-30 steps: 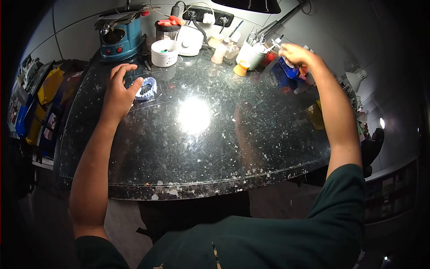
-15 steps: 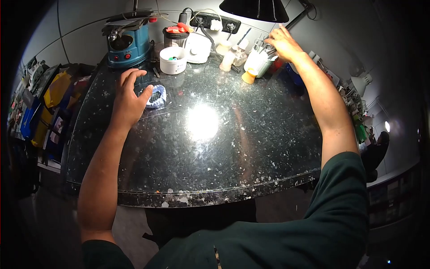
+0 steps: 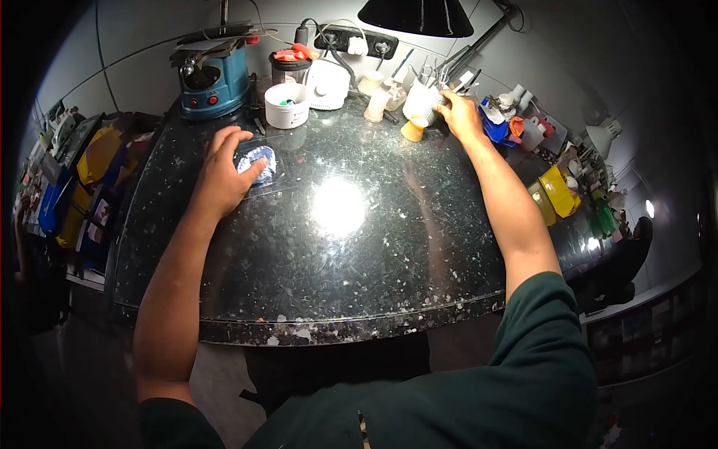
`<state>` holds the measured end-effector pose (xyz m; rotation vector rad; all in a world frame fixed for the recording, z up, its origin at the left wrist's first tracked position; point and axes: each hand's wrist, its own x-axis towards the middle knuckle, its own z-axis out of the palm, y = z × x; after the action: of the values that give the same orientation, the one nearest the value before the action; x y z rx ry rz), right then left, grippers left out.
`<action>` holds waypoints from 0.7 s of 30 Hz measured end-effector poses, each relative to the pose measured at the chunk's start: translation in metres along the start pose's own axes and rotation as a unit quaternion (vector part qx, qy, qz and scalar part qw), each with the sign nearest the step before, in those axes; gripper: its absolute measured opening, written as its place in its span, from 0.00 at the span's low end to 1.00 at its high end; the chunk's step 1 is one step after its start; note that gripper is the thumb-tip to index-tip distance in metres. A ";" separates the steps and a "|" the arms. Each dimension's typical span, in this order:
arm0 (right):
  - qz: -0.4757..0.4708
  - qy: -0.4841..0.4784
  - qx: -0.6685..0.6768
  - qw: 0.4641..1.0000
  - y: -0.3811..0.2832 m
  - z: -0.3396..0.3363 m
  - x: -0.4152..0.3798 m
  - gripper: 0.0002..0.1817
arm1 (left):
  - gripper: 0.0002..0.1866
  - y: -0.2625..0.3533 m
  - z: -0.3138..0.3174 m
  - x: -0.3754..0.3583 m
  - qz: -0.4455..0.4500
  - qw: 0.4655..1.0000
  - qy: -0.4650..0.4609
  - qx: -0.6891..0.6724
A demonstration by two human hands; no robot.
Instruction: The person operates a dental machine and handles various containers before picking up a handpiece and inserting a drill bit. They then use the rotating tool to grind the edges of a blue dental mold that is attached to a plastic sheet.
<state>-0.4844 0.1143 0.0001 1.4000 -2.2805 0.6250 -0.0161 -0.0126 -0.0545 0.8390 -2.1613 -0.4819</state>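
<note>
On the left half of the table, my left hand [image 3: 226, 166] is open over a blue-and-white, horseshoe-shaped piece that looks like a dental arch model [image 3: 265, 159]. Its thumb overlaps the piece, which lies on a thin clear sheet [image 3: 278, 179]. At the back right, my right hand [image 3: 461, 118] has its fingers bent at the right side of a white perforated tool cup [image 3: 421, 102]. Thin metal tools and brushes stick up out of that cup. In front of it stands a small orange-yellow cup [image 3: 413, 129].
Along the back are a blue machine [image 3: 217, 84], a white tub [image 3: 287, 107], a white device with a dial [image 3: 327, 84] and small bottles [image 3: 378, 103]. A black lamp shade [image 3: 416, 16] hangs above. Yellow bins [image 3: 558, 191] stand at the right.
My right hand has come down from above the tools to the cup's side, uncovering things at the right. My left thumb has moved over the dental arch model.
</note>
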 end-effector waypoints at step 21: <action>-0.112 -0.139 0.094 0.980 -0.025 0.035 -0.029 0.35 | 0.30 0.022 0.021 -0.001 0.067 0.980 -0.182 -0.049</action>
<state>-0.4527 0.1056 -0.0398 1.9097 -2.2679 0.6174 -0.0403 0.0053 -0.0564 0.5786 -2.4838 -0.7116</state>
